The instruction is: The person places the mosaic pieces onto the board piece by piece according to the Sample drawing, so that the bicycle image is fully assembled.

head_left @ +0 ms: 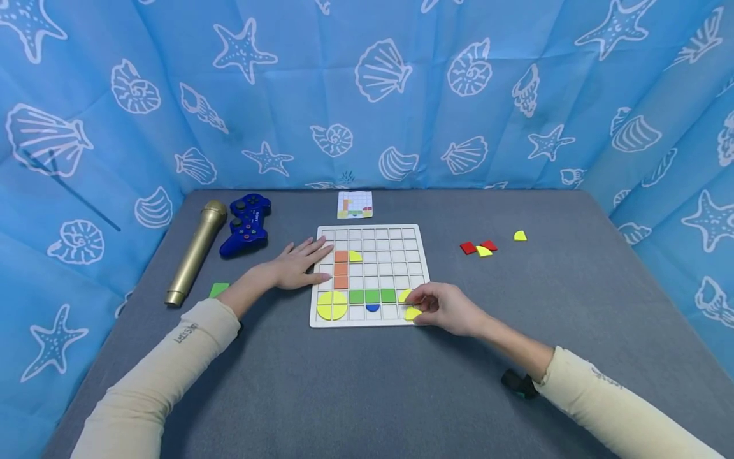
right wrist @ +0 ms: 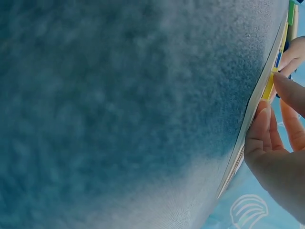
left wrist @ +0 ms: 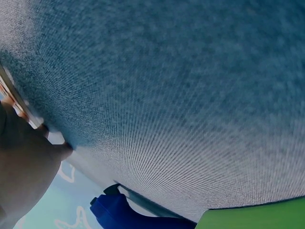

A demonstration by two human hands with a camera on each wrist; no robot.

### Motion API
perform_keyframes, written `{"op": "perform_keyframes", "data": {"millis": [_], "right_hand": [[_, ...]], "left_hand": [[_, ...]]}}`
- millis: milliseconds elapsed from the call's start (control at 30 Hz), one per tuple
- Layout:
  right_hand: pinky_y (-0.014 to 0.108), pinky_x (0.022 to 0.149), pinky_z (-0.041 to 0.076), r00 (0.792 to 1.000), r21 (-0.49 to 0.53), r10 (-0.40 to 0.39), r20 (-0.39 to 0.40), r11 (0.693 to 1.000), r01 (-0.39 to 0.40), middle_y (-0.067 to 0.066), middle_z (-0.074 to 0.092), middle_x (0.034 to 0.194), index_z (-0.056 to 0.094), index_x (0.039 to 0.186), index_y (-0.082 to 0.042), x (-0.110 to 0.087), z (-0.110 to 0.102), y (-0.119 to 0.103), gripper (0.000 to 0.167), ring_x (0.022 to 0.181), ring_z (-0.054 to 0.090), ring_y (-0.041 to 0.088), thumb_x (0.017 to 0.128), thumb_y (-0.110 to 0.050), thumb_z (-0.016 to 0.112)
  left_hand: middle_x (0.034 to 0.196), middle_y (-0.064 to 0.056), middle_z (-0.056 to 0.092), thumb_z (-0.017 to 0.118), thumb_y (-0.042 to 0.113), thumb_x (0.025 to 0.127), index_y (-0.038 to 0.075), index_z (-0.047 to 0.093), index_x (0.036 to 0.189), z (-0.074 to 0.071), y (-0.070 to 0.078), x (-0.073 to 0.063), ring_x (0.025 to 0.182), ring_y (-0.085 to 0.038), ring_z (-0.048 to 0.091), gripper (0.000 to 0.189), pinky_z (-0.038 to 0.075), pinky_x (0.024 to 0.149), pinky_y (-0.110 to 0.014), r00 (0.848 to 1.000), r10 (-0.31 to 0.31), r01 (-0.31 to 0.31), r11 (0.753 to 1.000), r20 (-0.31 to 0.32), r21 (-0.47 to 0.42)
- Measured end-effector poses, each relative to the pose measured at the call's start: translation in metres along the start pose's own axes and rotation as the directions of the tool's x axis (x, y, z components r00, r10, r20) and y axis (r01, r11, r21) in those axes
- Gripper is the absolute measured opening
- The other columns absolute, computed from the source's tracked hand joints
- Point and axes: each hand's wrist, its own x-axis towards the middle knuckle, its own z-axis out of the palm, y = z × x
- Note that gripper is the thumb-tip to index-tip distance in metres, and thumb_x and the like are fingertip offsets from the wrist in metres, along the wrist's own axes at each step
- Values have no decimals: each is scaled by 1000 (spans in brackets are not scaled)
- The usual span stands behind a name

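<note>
A white grid board (head_left: 371,323) lies on the table, holding flat coloured tiles. My left hand (head_left: 298,262) rests with spread fingers on its left edge. At its lower right corner my right hand (head_left: 453,309) pinches a yellow quarter-circle tile (head_left: 411,313) between thumb and finger. Just above, another yellow tile (head_left: 404,295) is partly hidden by the fingers. Green squares (head_left: 373,296) form a row, with a blue half-circle (head_left: 373,308) beneath. Orange squares (head_left: 341,269) make a column beside a yellow quarter-circle (head_left: 355,256). Yellow quarters form a circle (head_left: 332,306) at lower left.
A pattern card (head_left: 354,205) lies behind the board. Red tiles (head_left: 467,248) and yellow quarter-circles (head_left: 519,236) lie to the right. On the left are a gold microphone (head_left: 197,252), a blue game controller (head_left: 248,224) and a green piece (head_left: 218,289) near my left forearm.
</note>
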Motion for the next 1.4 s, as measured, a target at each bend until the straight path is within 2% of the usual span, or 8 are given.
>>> {"op": "perform_keyframes", "data": {"millis": [267,567,800,900,1000,1200,1267,1400], "right_hand": [[24,61,46,1000,-23,-26,3,999,26,3,61,83,67,104,-3,0,1,-1,29,70,55,12,77,-1,78],[25,62,46,998,-5,-22,57,1000,22,2,61,86,67,106,-4,2,-1,2,28,70,53,13,79,0,75],[25,61,46,999,-8,-22,32,1000,23,4,62,88,67,105,-4,2,0,3,29,69,54,12,79,-2,77],[25,60,46,999,9,41,16,999,-41,3,62,88,67,106,-4,0,-2,1,27,70,55,14,81,-6,76],[27,59,47,989,60,147,5,987,-147,3,62,84,66,108,-2,-2,-6,-3,22,69,57,17,87,-10,71],[33,64,52,937,222,343,66,911,-349,9,65,76,65,109,-1,-5,-12,-7,23,70,61,22,95,-19,61],[33,64,52,924,255,366,108,888,-382,10,67,79,64,111,0,-5,-12,-7,26,71,63,22,96,-21,60],[33,66,52,915,298,369,165,865,-403,11,69,86,61,115,1,-5,-12,-9,31,74,65,23,97,-23,59]], "left_hand": [[159,-7,-1,39,57,97,20,7,155,-1,1,0,144,-31,-2,76,-1,108,-60,1000,-4,4,1000,-9,9],[159,-8,0,40,57,97,19,8,155,-1,2,-1,143,-32,-2,77,-1,108,-60,1000,-3,3,1000,-9,0],[159,-8,-1,39,59,96,19,7,155,1,0,0,144,-31,-3,78,-2,108,-59,1000,-4,4,1000,-4,-4],[159,-6,-1,39,58,96,21,6,155,0,0,0,144,-30,-3,77,-2,108,-59,1000,-7,7,1000,-1,-3],[159,-6,-2,39,59,96,21,6,155,1,-1,2,144,-30,-4,77,-2,109,-59,1000,-10,10,1000,1,-1],[159,-6,-3,38,59,97,21,5,155,1,-2,2,144,-29,-4,77,-3,109,-58,1000,-8,8,1000,2,4],[159,-6,-2,39,58,97,21,5,155,0,-2,2,144,-30,-4,77,-3,108,-59,1000,-6,6,1000,1,1],[159,-6,-1,40,57,97,21,6,155,-1,0,0,144,-30,-4,76,-2,108,-59,1000,-8,8,1000,1,-1]]}}
